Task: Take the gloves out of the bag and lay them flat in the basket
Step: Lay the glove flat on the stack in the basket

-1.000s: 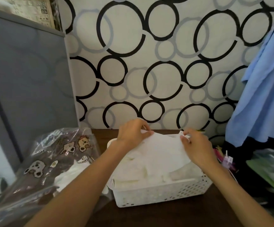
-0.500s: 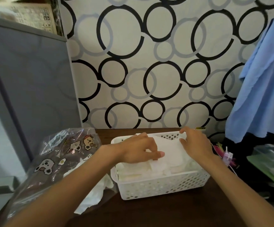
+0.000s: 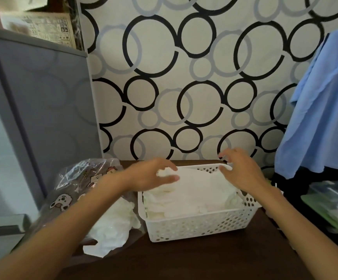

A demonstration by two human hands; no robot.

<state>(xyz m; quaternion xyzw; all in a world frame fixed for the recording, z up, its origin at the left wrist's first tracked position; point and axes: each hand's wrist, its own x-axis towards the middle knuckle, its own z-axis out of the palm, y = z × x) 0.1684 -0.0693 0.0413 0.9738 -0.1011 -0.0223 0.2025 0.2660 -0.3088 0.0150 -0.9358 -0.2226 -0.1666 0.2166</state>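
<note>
A white perforated basket (image 3: 194,227) stands on the dark wooden table, filled with flat white gloves (image 3: 200,190). My left hand (image 3: 149,175) hovers over the pile's left edge, fingers loosely curved, a bit of white glove showing under them. My right hand (image 3: 239,171) is over the basket's far right corner, fingers spread and lifted, thumb near the glove's edge. Left of the basket lies a clear plastic bag (image 3: 79,178) printed with cartoon animals. More white gloves (image 3: 113,225) spill from its mouth onto the table.
A grey cabinet (image 3: 42,118) stands close on the left behind the bag. Blue cloth (image 3: 321,118) hangs at the right above a green tray (image 3: 329,207) with clutter. The circle-patterned wall is just behind the basket. Bare table (image 3: 184,259) lies in front.
A second ago both hands held a glove spread above the basket, then pressed it onto the pile. Now both hands have lifted off it with fingers loosened.
</note>
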